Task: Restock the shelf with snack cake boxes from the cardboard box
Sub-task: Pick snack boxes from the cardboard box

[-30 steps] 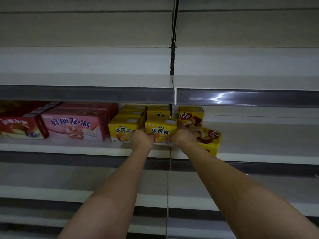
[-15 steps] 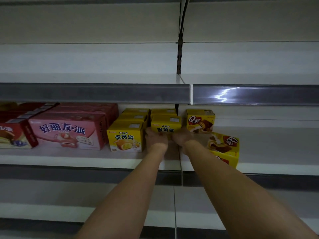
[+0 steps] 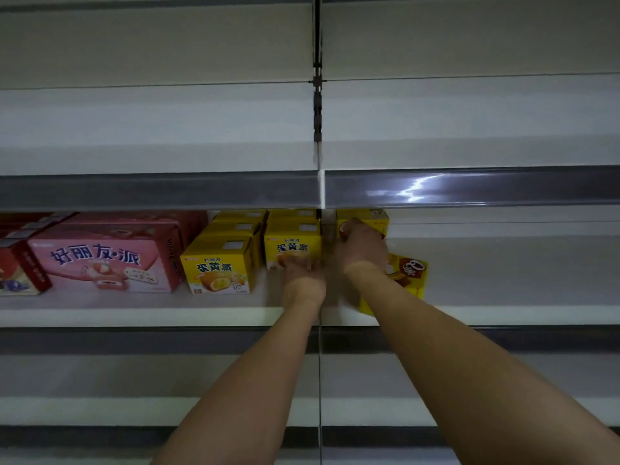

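Now the placing step is in hand: a yellow egg-yolk-pie snack box [image 3: 291, 243] at the front of the second yellow row is touched low on its face by the left hand [image 3: 302, 271], w/ fingers that look fairly straight, pressing more than gripping; motion blur makes this not fully sure. The right hand [image 3: 362, 245] is reached further back to a yellow box with brown cake print [image 3: 375, 218] standing by the dark shelf upright [image 3: 317, 105]; whether the fingers are curled round it or only laid on it cannot be told, as the back of the hand hides them. A second box of the same brown-cake kind [image 3: 407, 273] lies tilted just beside the right wrist, near the front edge of the white shelf board [image 3: 134, 317], not yet squared. The cardboard supply box is not in view. As a judgement, the next move calls for the yellow box to be pushed flush w/ its neighbour, a yellow front box of the first row [image 3: 218, 266], then the tilted one to be set upright behind the lip. Room: to the right the shelf is open and free for sliding; to the left, the big pink pie carton [image 3: 100, 260] closes the space. Overhead, the grey price rail [image 3: 469, 187] hangs low, so boxes should be moved flat, not lifted.
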A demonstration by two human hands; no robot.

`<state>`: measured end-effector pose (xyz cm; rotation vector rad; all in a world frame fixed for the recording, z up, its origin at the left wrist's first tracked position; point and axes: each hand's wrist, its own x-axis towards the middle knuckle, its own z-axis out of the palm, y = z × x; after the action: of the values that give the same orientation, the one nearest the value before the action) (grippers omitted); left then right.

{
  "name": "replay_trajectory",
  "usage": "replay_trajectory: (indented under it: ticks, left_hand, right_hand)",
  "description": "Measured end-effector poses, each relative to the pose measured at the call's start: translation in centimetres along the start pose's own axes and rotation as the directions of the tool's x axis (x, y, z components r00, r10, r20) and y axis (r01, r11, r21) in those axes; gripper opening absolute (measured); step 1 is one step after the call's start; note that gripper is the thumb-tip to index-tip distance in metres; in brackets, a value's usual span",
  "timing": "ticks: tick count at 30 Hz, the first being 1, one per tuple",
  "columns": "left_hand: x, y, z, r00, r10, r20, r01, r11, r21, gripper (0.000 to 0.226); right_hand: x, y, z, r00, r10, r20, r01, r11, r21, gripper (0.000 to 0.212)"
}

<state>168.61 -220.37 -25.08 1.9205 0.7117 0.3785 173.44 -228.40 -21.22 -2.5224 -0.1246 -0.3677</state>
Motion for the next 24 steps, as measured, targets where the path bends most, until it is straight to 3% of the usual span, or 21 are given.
replay_trajectory:
  ticks: [2,6,9,12,15,17,19,20,22,24]
  left_hand:
    - [-2.0,1.0,1.1,0.991,-0.006,0.137,-0.011,0.993,0.121,0.035]
    - [-4.4,1.9,3.1,0.946,-0.036,0.324,-0.038,0.975,0.219,0.047]
    - [-5.1,1.9,4.2,0.941,-0.020,0.338,-0.059,0.973,0.222,0.058]
    - [-5.6,1.9,5.0,0.950,-0.103,0.295,0.115,0.993,-0.025,0.046]
    - [-6.2,2.4,5.0,0.928,-0.162,0.336,0.268,0.917,-0.296,0.027]
    - [-6.6,2.7,4.7,0.901,-0.142,0.410,0.294,0.894,-0.337,0.018]
    - [-6.9,2.6,4.6,0.903,-0.115,0.413,0.245,0.929,-0.277,0.020]
    - [-6.7,2.4,4.6,0.931,-0.098,0.352,0.188,0.955,-0.231,0.024]
    - [-6.0,1.9,4.4,0.986,-0.031,0.163,0.047,0.995,-0.091,0.048]
    - [-5.4,1.3,3.9,0.994,0.078,0.073,-0.080,0.996,0.028,0.075]
  right_hand:
    - [-0.1,2.2,-2.1,0.999,0.017,-0.040,-0.022,0.992,-0.128,0.035]
    - [-0.8,7.8,-5.5,0.942,0.329,-0.057,-0.333,0.940,-0.078,0.052]
    - [-1.8,11.2,-5.8,0.893,0.422,0.156,-0.405,0.905,-0.129,0.070]
    - [-3.1,11.8,-4.8,0.860,0.298,0.414,-0.348,0.936,0.049,0.077]
    - [-3.8,10.7,-4.4,0.886,0.147,0.439,-0.361,0.814,0.456,0.063]
    - [-3.8,10.1,-4.8,0.904,0.097,0.417,-0.353,0.721,0.596,0.051]
    - [-3.3,10.0,-5.2,0.942,0.085,0.324,-0.266,0.780,0.566,0.063]
    - [-3.0,10.0,-5.5,0.954,0.087,0.286,-0.227,0.835,0.502,0.072]
    - [-2.8,10.1,-6.0,0.973,0.060,0.224,-0.136,0.929,0.345,0.074]
    - [-2.9,10.2,-6.2,0.980,-0.001,0.200,-0.046,0.971,0.233,0.068]
